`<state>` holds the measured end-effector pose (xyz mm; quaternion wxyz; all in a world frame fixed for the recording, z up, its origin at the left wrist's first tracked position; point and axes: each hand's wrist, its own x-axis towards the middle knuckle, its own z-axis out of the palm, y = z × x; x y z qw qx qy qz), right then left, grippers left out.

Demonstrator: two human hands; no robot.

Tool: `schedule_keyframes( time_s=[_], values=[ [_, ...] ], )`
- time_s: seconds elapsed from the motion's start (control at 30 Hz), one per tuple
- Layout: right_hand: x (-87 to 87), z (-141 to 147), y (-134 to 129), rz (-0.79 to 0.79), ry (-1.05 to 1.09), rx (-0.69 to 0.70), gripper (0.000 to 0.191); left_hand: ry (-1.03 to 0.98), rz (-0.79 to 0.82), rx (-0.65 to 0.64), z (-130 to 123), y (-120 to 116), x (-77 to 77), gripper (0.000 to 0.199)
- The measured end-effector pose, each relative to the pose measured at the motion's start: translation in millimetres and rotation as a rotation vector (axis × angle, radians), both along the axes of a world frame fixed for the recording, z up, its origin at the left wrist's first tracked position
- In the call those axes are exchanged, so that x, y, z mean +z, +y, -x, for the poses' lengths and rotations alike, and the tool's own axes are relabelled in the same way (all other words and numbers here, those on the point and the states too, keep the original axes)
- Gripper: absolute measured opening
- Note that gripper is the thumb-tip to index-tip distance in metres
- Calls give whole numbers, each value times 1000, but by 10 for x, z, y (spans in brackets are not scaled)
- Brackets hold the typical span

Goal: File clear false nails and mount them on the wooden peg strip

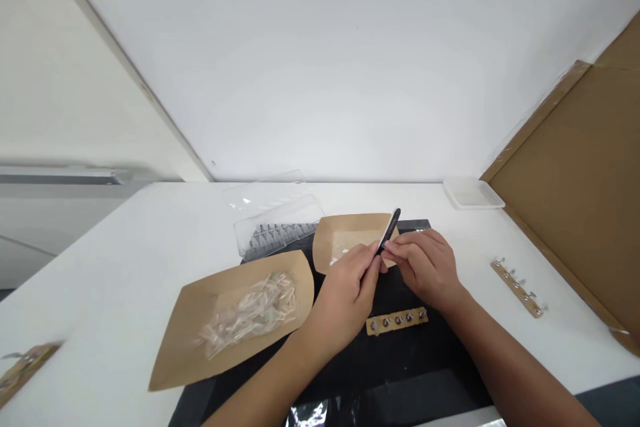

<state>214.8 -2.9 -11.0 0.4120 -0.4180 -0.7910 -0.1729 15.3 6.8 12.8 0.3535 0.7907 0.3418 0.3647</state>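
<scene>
My left hand [345, 290] is closed round the lower end of a slim black nail file [391, 227] with a white edge, which points up and to the right. My right hand [425, 265] is closed in a pinch against the file, and whatever small thing sits between its fingertips is too hidden to name. Just below the hands, a short wooden strip [397, 321] with a row of metal studs lies on the black mat [400, 363]. Behind the hands stands a small brown paper tray [325, 240] with small whitish pieces in it.
A larger brown paper tray [187, 320] holds a heap of clear plastic nail tips [260, 307]. Behind it lies a clear plastic case [280, 223] with rows of pieces. To the right are another studded strip [517, 288], a shallow plastic container [473, 195] and a cardboard panel [575, 193].
</scene>
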Motion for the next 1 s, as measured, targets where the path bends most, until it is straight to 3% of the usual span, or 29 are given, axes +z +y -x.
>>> schedule_keyframes(
  time_s=[0.3, 0.4, 0.57, 0.83, 1.0],
  values=[
    [-9, 49, -18, 122, 143, 19, 3, 49, -176, 59, -11, 7, -144, 31],
    [-7, 68, -22, 177, 179, -31, 12, 37, -207, 64, -17, -10, -139, 34],
    [8, 137, 3, 71, 207, -113, 18, 33, -246, 60, -40, -41, -105, 28],
    [-33, 215, 124, 35, -47, -128, 26, 130, -319, 165, -42, -8, -187, 23],
    [21, 208, 166, 29, 88, -135, 19, 108, -270, 152, -42, -35, -132, 26]
  ],
)
